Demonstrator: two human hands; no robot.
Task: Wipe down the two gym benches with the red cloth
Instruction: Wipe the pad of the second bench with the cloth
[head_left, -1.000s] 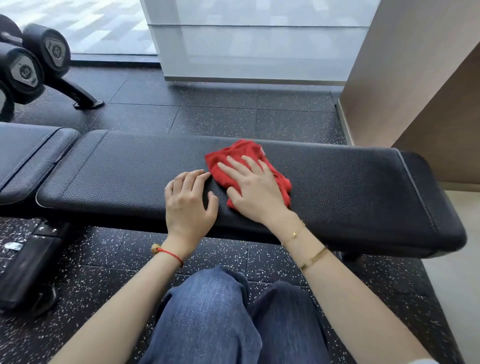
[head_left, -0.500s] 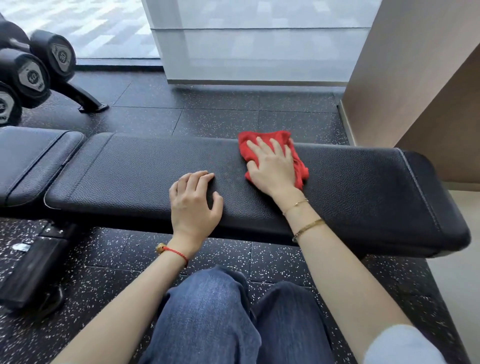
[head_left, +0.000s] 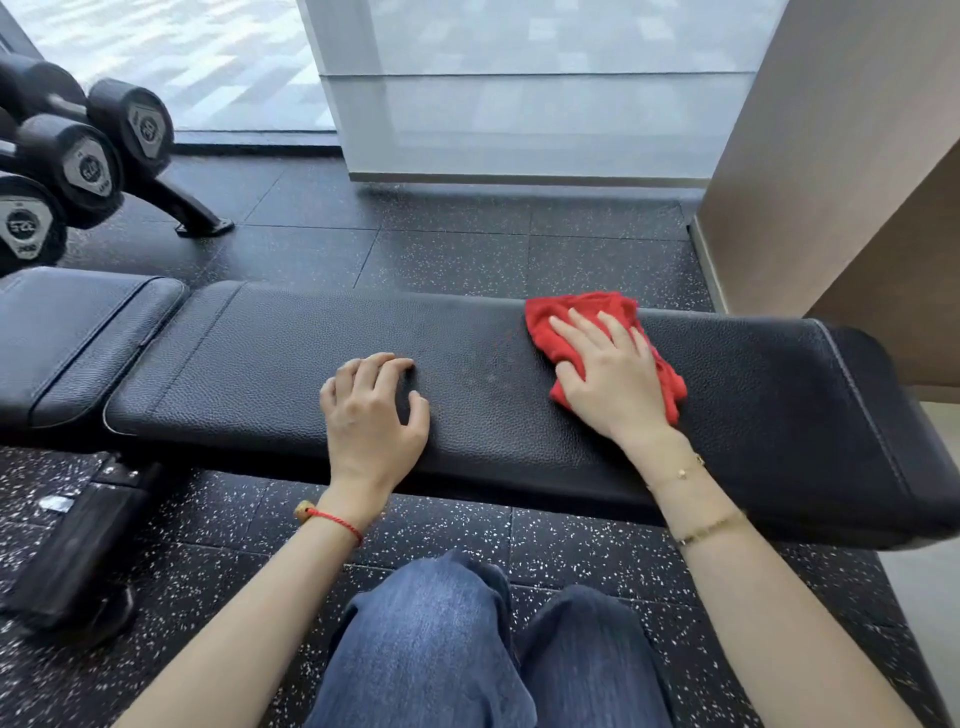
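- Black pebbled leather covers the long, round-edged tabletop (head_left: 260, 374).
- Crumpled red cloth (head_left: 550, 327) is pressed flat on the pad's far right part by the right hand (head_left: 608, 384), fingers spread.
- Left hand (head_left: 371, 415) is rested on the pad mid-length, fingers loosely curled, nothing held.

Crumpled red cloth (head_left: 550, 325) on black bench (head_left: 270, 364), right part
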